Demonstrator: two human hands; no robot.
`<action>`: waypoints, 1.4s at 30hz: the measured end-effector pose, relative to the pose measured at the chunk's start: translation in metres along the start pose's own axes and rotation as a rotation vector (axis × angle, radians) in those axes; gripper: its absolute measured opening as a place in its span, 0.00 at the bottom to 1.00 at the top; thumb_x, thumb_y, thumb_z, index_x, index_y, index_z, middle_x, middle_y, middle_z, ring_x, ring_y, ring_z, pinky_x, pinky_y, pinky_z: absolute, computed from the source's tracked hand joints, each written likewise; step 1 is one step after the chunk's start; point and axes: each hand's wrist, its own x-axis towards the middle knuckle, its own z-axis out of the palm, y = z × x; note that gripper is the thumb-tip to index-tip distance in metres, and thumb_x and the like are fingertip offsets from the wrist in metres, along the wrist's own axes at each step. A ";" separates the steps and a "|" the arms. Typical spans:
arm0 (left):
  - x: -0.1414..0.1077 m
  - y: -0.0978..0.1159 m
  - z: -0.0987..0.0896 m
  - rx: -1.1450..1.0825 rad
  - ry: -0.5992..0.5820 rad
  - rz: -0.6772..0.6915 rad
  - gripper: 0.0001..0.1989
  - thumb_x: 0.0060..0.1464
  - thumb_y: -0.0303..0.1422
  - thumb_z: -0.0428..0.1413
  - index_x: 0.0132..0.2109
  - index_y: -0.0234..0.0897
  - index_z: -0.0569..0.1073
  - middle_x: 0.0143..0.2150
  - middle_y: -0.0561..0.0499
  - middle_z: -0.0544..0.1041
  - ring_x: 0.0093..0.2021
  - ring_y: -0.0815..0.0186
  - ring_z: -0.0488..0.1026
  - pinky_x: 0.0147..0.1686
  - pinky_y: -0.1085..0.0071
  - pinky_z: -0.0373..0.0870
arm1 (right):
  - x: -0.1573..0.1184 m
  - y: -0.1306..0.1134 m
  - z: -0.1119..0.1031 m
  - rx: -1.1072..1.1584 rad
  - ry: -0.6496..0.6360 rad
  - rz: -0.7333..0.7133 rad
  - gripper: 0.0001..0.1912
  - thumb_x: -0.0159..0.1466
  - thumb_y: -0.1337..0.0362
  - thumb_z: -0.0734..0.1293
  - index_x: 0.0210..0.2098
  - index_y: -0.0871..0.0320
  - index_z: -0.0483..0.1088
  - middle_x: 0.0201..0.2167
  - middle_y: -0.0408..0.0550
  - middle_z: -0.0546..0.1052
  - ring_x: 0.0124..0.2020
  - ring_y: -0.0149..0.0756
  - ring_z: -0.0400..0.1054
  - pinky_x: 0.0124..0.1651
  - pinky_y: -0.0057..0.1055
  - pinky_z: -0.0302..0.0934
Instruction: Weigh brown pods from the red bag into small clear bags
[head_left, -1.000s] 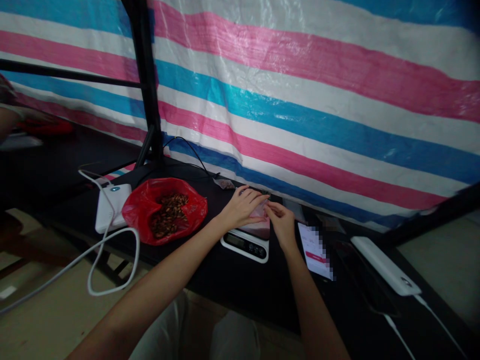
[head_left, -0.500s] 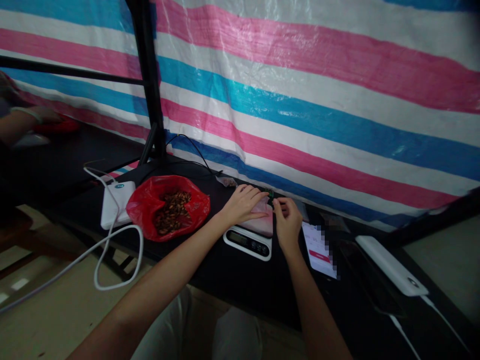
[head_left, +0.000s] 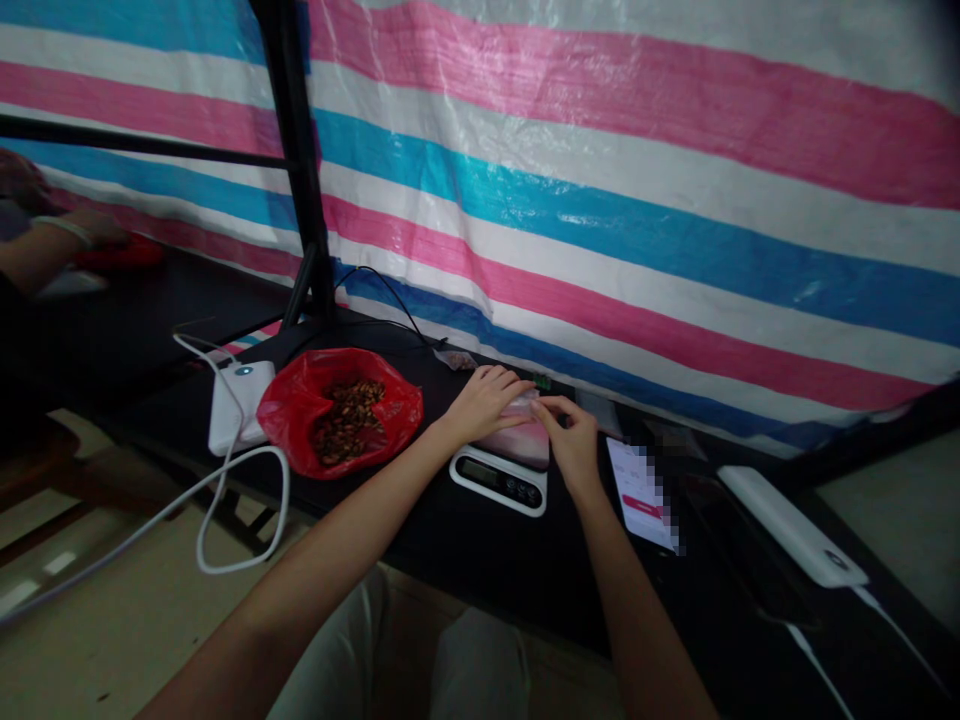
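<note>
A white digital kitchen scale [head_left: 499, 483] lies on the black table, its dark display and buttons facing me. On its pinkish platform, partly under my fingers, is a thin clear plastic bag [head_left: 519, 404]. My left hand [head_left: 486, 405] rests across the bag with fingers stretched out. At the bag's right edge, the thumb and index finger of my right hand [head_left: 573, 440] are pinched together on the plastic. A small green item [head_left: 541, 382] lies just behind my fingers. Left of the scale sits an open red plastic bag [head_left: 285, 425] full of brown seeds or nuts [head_left: 349, 420].
A lit phone [head_left: 641, 495], a dark phone [head_left: 750, 550] and a long white power bank [head_left: 791, 525] lie at right. Another white power bank [head_left: 240, 405] with a looped cable [head_left: 285, 490] stands left. A co-worker's arm [head_left: 49, 245] shows far left.
My right hand has moved slightly left, its fingertips now at the bag's edge near my left fingers. The green item beside those fingertips now lies behind my hands.
</note>
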 end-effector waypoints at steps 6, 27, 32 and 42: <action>-0.001 0.000 -0.002 -0.012 0.004 -0.006 0.25 0.55 0.48 0.48 0.52 0.35 0.67 0.43 0.45 0.71 0.45 0.60 0.64 0.47 0.63 0.57 | 0.001 0.001 0.000 0.013 -0.010 0.015 0.11 0.55 0.56 0.65 0.28 0.58 0.72 0.26 0.44 0.73 0.28 0.33 0.63 0.35 0.31 0.57; 0.000 0.004 -0.001 -0.075 0.018 -0.038 0.27 0.53 0.49 0.50 0.53 0.35 0.66 0.45 0.46 0.72 0.46 0.61 0.64 0.49 0.62 0.55 | 0.002 0.010 0.003 0.231 -0.111 0.149 0.18 0.52 0.57 0.67 0.39 0.60 0.73 0.36 0.50 0.77 0.36 0.38 0.68 0.41 0.36 0.61; 0.000 0.003 -0.001 -0.094 0.035 -0.062 0.26 0.53 0.49 0.50 0.53 0.35 0.66 0.46 0.45 0.71 0.46 0.61 0.64 0.49 0.62 0.55 | 0.002 0.004 0.004 0.239 -0.109 0.127 0.18 0.53 0.55 0.66 0.40 0.59 0.73 0.34 0.49 0.77 0.35 0.38 0.69 0.41 0.36 0.61; 0.001 -0.002 0.000 -0.185 0.086 -0.199 0.24 0.50 0.47 0.54 0.50 0.37 0.68 0.45 0.47 0.72 0.47 0.60 0.64 0.48 0.63 0.57 | 0.012 0.061 -0.054 -0.490 0.072 0.174 0.25 0.48 0.62 0.67 0.47 0.54 0.68 0.43 0.52 0.73 0.39 0.44 0.67 0.42 0.41 0.59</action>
